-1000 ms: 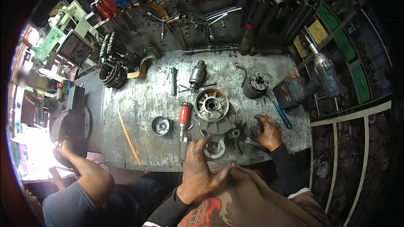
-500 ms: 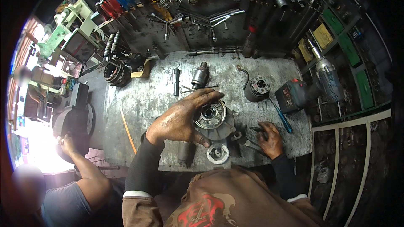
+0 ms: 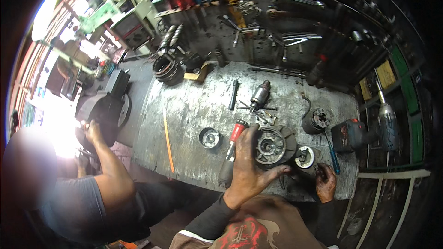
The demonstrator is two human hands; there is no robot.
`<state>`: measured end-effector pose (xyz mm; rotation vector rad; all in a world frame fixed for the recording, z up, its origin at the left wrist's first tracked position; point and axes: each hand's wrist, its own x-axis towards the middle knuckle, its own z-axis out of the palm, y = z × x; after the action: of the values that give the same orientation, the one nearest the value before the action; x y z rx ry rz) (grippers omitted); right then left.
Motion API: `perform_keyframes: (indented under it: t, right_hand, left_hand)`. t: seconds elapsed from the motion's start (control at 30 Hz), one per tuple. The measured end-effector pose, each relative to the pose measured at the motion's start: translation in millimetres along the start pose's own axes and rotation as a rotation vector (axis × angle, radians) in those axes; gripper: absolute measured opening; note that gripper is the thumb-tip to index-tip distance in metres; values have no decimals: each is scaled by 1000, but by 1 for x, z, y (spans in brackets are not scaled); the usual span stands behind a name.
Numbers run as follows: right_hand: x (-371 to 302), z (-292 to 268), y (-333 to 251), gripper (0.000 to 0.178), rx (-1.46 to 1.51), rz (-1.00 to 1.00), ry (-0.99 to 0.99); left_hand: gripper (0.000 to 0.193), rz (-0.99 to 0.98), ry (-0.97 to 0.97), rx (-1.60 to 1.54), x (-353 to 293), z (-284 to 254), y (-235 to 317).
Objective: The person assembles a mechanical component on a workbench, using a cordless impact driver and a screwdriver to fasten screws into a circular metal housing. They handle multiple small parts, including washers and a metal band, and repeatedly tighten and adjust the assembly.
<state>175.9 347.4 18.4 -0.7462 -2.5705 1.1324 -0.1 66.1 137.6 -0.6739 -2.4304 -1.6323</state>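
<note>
A round metal housing (image 3: 270, 145) with a stepped, open centre sits near the bench's front edge. My left hand (image 3: 247, 168) is at its left and near side, thumb and fingers spread wide; whether they touch it I cannot tell. Under the fingers, a red-and-grey hand tool (image 3: 237, 134) lies partly hidden. Further left rests a shallow metal cup (image 3: 210, 138). A pale ring-shaped part (image 3: 305, 157) lies right of the housing. Close to that part, my right hand (image 3: 326, 185) is closed with curled fingers; what they hold, if anything, is too dark to make out.
Behind are a cylindrical starter-like part (image 3: 260, 94), a black rod (image 3: 234, 94) and a dark drum (image 3: 318, 121). A cordless impact tool (image 3: 353, 134) and a blue-handled screwdriver (image 3: 333, 155) lie right. An orange strip (image 3: 168, 140) lies left. A person (image 3: 76, 193) works at a machine (image 3: 101, 115).
The view has swung, shifting the bench rightward. My left hand has come off the housing's top toward its near left side, uncovering the red tool and cup. The pale ring now lies right of the housing.
</note>
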Motion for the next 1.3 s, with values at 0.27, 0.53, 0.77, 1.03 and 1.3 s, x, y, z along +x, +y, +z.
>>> perform_keyframes:
  t: [0.27, 0.53, 0.77, 1.03, 1.3]
  right_hand:
    - [7, -18, -8, 27, -108, 52, -4]
    - [-5, -7, -21, 26, -203, 8, -40]
    - [-17, -3, -20, 25, -196, -34, 3]
    - [-26, -24, 15, 21, 47, 214, 189]
    - [-25, -24, 24, 28, -66, 139, 203]
  left_hand:
    - [28, -472, 224, -147, -11, -85, -106]
    - [20, -343, -70, 241, -25, -60, -132]
    - [10, 72, -584, 889, 10, 2, -136]
    - [13, 323, -585, 752, 1, 13, -176]
    - [16, -438, -13, -123, 24, -39, -125]
